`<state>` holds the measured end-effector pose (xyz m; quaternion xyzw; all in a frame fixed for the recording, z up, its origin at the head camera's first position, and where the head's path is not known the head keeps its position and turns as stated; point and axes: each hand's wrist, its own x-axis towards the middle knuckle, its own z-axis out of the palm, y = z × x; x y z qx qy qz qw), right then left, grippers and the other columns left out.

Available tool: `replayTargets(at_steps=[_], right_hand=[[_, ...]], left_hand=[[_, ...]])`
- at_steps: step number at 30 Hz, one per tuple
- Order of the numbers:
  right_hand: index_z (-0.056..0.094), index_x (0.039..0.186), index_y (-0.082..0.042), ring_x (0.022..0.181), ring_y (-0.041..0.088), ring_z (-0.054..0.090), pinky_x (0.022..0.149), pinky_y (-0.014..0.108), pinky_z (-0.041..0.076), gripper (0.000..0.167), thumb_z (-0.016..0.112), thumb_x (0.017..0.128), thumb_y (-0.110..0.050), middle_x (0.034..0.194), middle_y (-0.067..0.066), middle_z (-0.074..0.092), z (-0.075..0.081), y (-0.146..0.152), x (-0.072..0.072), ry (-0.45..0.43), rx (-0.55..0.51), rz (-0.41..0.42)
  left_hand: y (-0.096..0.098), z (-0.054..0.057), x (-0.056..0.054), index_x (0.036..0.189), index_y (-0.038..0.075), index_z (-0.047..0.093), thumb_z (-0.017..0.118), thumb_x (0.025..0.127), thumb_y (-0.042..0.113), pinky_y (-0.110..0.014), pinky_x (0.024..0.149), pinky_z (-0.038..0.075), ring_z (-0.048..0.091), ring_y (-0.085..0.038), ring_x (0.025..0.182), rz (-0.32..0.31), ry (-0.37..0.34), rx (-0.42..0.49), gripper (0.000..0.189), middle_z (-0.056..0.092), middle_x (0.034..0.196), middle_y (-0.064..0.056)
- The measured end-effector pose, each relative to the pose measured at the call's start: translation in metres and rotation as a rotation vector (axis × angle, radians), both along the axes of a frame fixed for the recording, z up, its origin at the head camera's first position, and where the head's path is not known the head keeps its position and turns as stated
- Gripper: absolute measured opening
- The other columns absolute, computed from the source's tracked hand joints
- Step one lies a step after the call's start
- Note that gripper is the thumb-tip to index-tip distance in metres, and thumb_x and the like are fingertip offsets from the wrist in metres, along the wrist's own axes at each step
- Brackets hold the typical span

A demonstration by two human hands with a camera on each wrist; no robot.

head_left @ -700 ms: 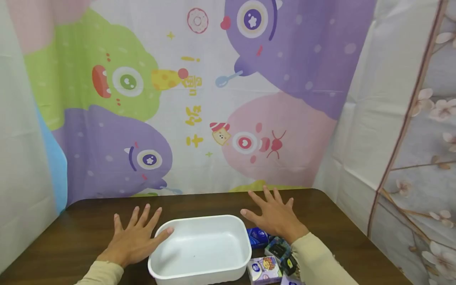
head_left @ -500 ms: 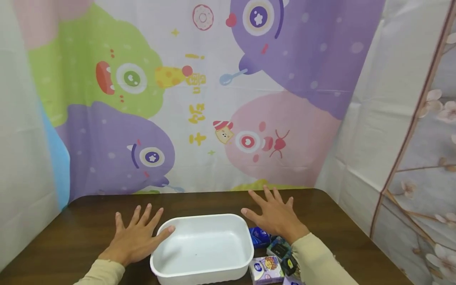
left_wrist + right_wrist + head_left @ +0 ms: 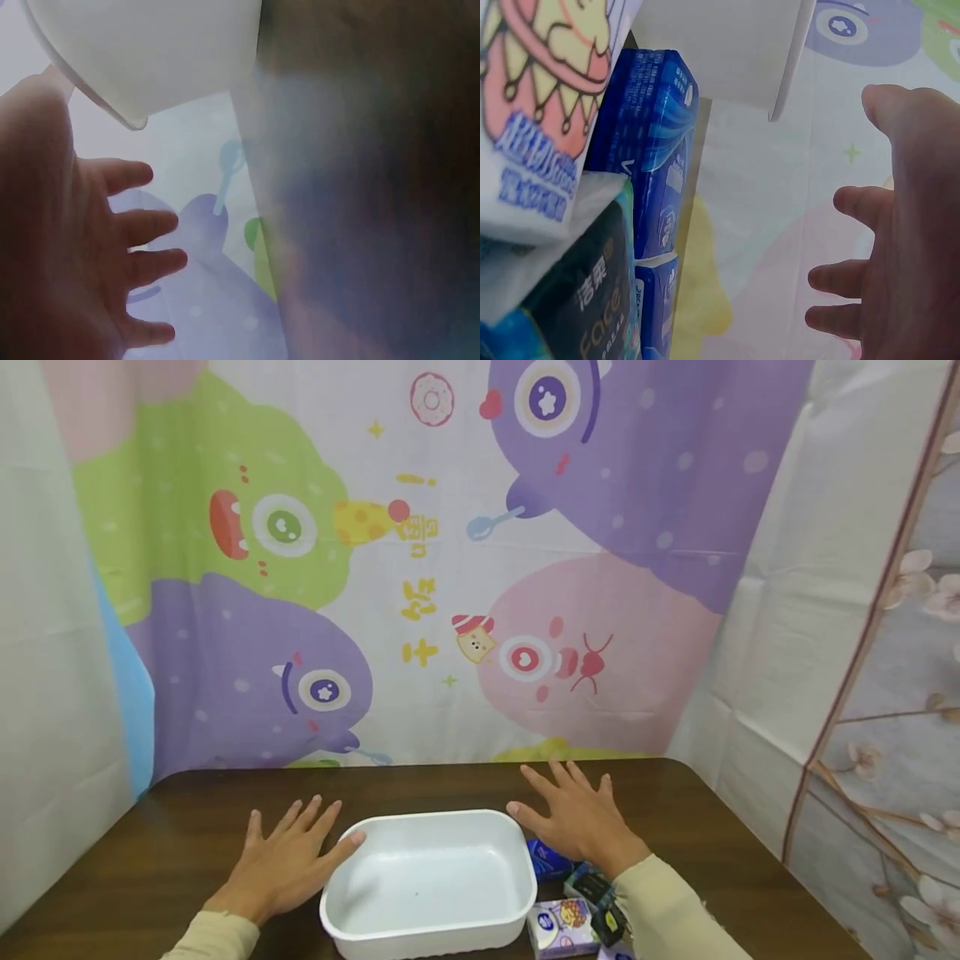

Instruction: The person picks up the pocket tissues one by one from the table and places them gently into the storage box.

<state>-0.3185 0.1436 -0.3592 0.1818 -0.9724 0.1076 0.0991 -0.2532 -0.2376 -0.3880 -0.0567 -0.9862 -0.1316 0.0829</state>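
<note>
My left hand [image 3: 281,868] hovers with spread fingers beside the left end of a white rectangular plastic basin [image 3: 431,935]; its thumb overlaps the rim in the head view. The left wrist view shows this palm [image 3: 52,247] below the basin's outer wall [image 3: 157,52]. On the other side, my right hand [image 3: 585,822] is held out with fingers apart, above and beyond several tissue packs. Among them are a blue pack [image 3: 547,860], a purple-and-white cartoon pack [image 3: 562,928] and a dark pack [image 3: 585,300]. Neither hand holds anything. The right forearm hides part of the packs.
A dark wood table [image 3: 187,827] carries the basin and packs. Behind it hangs a curtain [image 3: 420,710] printed with cartoon monsters. Pale cloth [image 3: 60,693] closes off the left, and a floral-patterned cloth [image 3: 885,760] hangs at the right.
The head view has shifted slightly, so the basin and packs appear a little further right. The fingers of both hands have dipped slightly. Nothing has been picked up.
</note>
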Motion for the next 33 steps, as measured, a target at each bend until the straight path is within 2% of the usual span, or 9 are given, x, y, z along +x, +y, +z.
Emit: replayTargets(at_steps=[5, 10, 13, 20, 28, 33], right_hand=[[0.038, 0.155, -0.036, 0.147, 0.041, 0.024, 0.106, 0.079, 0.003, 0.077, 0.033, 0.092, -0.080, 0.159, 0.015, 0.033, -0.001, 0.002, 0.004, 0.006, 0.002, 0.003], [0.039, 0.155, -0.033, 0.146, 0.042, 0.027, 0.106, 0.078, 0.003, 0.077, 0.032, 0.094, -0.079, 0.158, 0.015, 0.035, -0.002, 0.007, 0.005, 0.005, -0.011, 0.000], [0.040, 0.155, -0.032, 0.145, 0.042, 0.029, 0.107, 0.078, 0.003, 0.077, 0.031, 0.094, -0.078, 0.157, 0.015, 0.037, 0.000, 0.009, 0.004, 0.012, -0.023, -0.005], [0.043, 0.154, -0.031, 0.143, 0.039, 0.035, 0.108, 0.076, 0.008, 0.075, 0.032, 0.095, -0.076, 0.154, 0.013, 0.043, -0.005, 0.006, 0.007, -0.004, -0.032, -0.016], [0.046, 0.152, -0.030, 0.139, 0.038, 0.042, 0.108, 0.076, 0.012, 0.068, 0.035, 0.099, -0.070, 0.149, 0.012, 0.050, -0.008, 0.005, 0.010, -0.004, -0.028, -0.036], [0.049, 0.150, -0.026, 0.132, 0.038, 0.050, 0.107, 0.075, 0.018, 0.064, 0.036, 0.101, -0.065, 0.141, 0.011, 0.057, -0.008, 0.006, 0.011, -0.002, -0.020, -0.039]], left_hand=[[0.000, -0.002, 0.002, 0.147, 0.008, 0.051, 0.033, 0.098, 0.072, -0.078, 0.105, 0.003, 0.039, -0.049, 0.136, -0.024, 0.052, 0.009, 0.082, 0.046, 0.149, -0.022], [0.001, -0.005, 0.002, 0.138, 0.009, 0.061, 0.036, 0.101, 0.065, -0.076, 0.105, 0.017, 0.055, -0.041, 0.125, -0.041, 0.172, 0.005, 0.072, 0.062, 0.134, -0.016], [0.003, -0.004, 0.001, 0.134, 0.008, 0.064, 0.037, 0.103, 0.063, -0.073, 0.106, 0.022, 0.058, -0.039, 0.120, -0.045, 0.211, 0.015, 0.069, 0.065, 0.128, -0.016], [0.001, -0.002, 0.007, 0.132, 0.008, 0.065, 0.038, 0.104, 0.058, -0.071, 0.103, 0.029, 0.061, -0.037, 0.117, -0.048, 0.202, 0.037, 0.063, 0.068, 0.124, -0.013], [0.000, -0.005, 0.007, 0.128, 0.011, 0.068, 0.039, 0.105, 0.056, -0.065, 0.099, 0.038, 0.066, -0.033, 0.110, -0.051, 0.197, 0.096, 0.058, 0.071, 0.119, -0.005], [0.000, -0.005, 0.009, 0.131, 0.014, 0.066, 0.040, 0.104, 0.058, -0.062, 0.094, 0.044, 0.067, -0.035, 0.108, -0.036, 0.153, 0.134, 0.057, 0.072, 0.118, -0.006]])
